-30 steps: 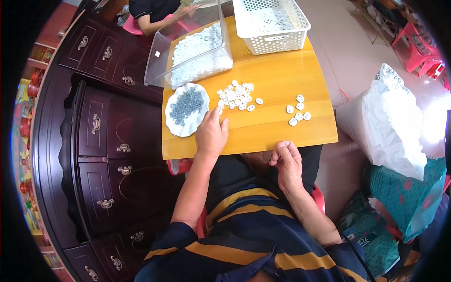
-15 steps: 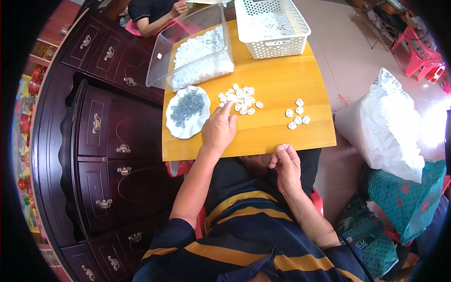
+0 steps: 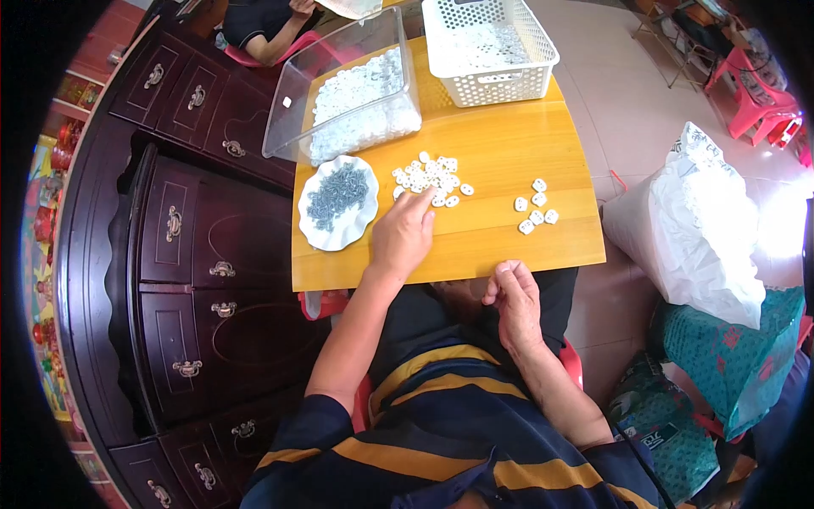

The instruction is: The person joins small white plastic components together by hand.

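My left hand reaches over the wooden table with its fingers stretched out. Its fingertips are at the near edge of a loose pile of small white pieces with dark spots or holes. No piece shows in its grasp, though the fingertips hide part of the pile. At the table's front edge is my right hand, thumb and fingers drawn together in a pinch. Whatever it may hold is hidden. A small group of similar white pieces lies beyond it. Left of the pile, a white scalloped dish contains many tiny dark grey slender parts.
A clear plastic bin of white pieces stands at the back left of the table, beside a white perforated basket. A dark wooden cabinet flanks the left. Large sacks stand at right. Another person's arm shows behind the bin.
My left hand has shifted slightly right, and its index fingertip has moved to the pile's near right side. My right hand stays put. The other person's hand has moved left.
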